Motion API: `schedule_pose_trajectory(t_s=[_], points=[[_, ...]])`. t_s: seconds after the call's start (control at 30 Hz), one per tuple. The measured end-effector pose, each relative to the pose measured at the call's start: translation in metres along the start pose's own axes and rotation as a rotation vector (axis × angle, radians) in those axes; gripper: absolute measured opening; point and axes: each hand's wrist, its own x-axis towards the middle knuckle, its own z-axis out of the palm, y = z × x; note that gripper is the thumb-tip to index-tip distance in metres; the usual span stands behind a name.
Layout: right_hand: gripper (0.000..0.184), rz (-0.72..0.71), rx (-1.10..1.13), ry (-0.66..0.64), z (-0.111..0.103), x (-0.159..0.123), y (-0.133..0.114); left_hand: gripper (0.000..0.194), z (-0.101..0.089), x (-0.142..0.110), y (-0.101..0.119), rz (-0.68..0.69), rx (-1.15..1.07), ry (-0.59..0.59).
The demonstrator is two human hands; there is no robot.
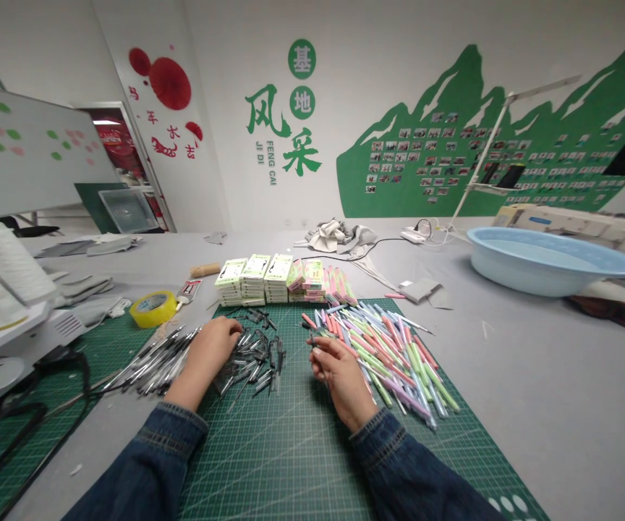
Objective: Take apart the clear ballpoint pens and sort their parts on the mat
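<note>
Yellow tape roll [152,310]: is lying to your left.
White thread cones [7,262]: are standing at your far left.
Crumpled cloth [334,236]: is lying ahead of you, on the grey table [508,376].
Power strip [413,235]: is sitting right of the cloth.
Blue basin [545,276]: is resting at your right.
Whiteboard [30,174]: is showing you pink and green spots.
Green mountain mural [354,184]: is spreading across the wall facing you, bearing small photos.

The dark piece [313,342] in the right hand [342,376] is too small to identify. A white machine [35,340], near left, runs off the edge.
</note>
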Motion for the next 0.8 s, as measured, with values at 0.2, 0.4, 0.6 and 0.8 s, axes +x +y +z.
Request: schedule_pose_trajectory(t_s=[0.2,0.4,0.6,0.8], points=[[0.027,-0.021,-0.031,0.022,-0.002,0.001,-0.001,0.026,0.009,0.02,0.024,0.129,-0.026,-0.04],[0.028,-0.023,-0.041,0.065,-0.003,0.002,-0.002,0.032,0.028,-0.003,0.048,0.326,-0.133,-0.033],[0.028,-0.019,-0.03,0.036,-0.002,0.002,0.0,0.062,0.047,-0.047,0.06,0.351,-0.105,-0.084],[0.027,-0.021,-0.034,0.033,-0.001,-0.001,0.001,0.06,0.061,-0.063,0.06,0.34,-0.069,-0.09]])
